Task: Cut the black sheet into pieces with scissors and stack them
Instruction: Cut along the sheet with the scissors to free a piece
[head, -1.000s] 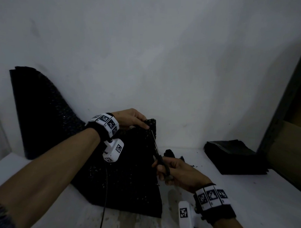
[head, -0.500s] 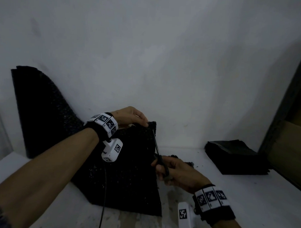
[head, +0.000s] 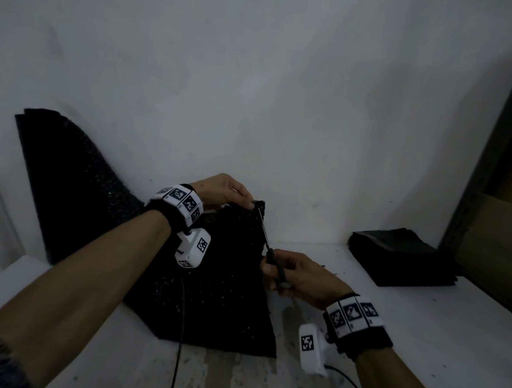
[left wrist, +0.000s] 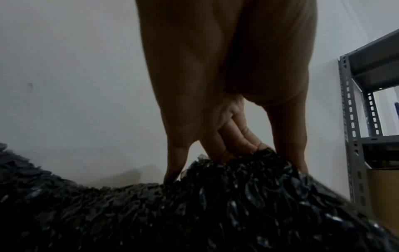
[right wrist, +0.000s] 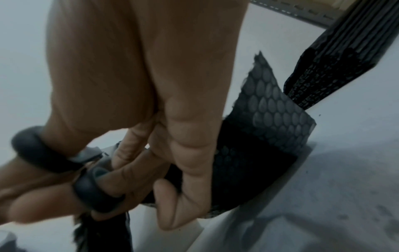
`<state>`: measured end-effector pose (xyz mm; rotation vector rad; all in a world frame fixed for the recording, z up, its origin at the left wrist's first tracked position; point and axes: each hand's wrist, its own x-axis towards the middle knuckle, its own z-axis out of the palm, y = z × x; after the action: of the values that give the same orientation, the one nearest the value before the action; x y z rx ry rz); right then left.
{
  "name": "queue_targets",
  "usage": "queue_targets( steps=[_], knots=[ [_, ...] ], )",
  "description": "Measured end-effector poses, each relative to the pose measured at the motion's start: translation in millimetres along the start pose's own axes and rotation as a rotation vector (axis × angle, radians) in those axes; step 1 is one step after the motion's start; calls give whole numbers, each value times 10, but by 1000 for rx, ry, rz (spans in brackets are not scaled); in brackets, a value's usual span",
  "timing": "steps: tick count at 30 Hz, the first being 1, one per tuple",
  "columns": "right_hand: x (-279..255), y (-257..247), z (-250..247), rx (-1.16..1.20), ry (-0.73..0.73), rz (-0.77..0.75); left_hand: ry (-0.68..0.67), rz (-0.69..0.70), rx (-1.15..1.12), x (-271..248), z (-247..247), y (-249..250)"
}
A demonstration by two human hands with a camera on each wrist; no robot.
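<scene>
Two risks worth flagging: blades wandering off line if the pinched top corner slackens, and a nick to the left fingertips, sitting right beside the blade tips. From the head view: left hand (head: 223, 189) pinching the top right corner of the black sheet (head: 217, 279), lifted off the counter (head: 418, 330) and propped against the wall; right hand (head: 298, 279) wrapped round the scissors (head: 271, 252), blades running up the sheet's right edge almost to the left fingertips; stack of cut pieces (head: 400, 257) well apart on the right, near the shelf. From the left wrist: fingers (left wrist: 237, 136) curled down behind the bubbly edge of the sheet (left wrist: 194, 213), thumb pressing from the front, grip firm. From the right wrist: thumb and fingers (right wrist: 134, 173) threaded through the scissor loops (right wrist: 95, 192); cut strip (right wrist: 270, 116) hanging free behind the palm, touching the little finger, likely to snag or drop short of the stack.
</scene>
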<state>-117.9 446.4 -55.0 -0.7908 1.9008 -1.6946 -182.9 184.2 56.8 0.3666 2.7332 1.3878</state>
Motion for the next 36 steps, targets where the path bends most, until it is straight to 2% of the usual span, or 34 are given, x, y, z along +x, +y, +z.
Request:
queue_targets(
  steps=[8, 13, 22, 30, 36],
  knots=[
    [112, -80, -59, 8, -20, 1, -8, -9, 8, -47, 41, 65],
    [111, -29, -24, 24, -10, -55, -10, -24, 21, -81, 35, 94],
    [98, -51, 36, 34, 36, 9, -4, -24, 62, -156, 79, 128],
    [127, -99, 106, 157, 49, -106, 0, -34, 72, -208, 118, 138],
    [69, -134, 60, 134, 61, -30, -2, 4, 101, -221, 167, 54]
  ],
)
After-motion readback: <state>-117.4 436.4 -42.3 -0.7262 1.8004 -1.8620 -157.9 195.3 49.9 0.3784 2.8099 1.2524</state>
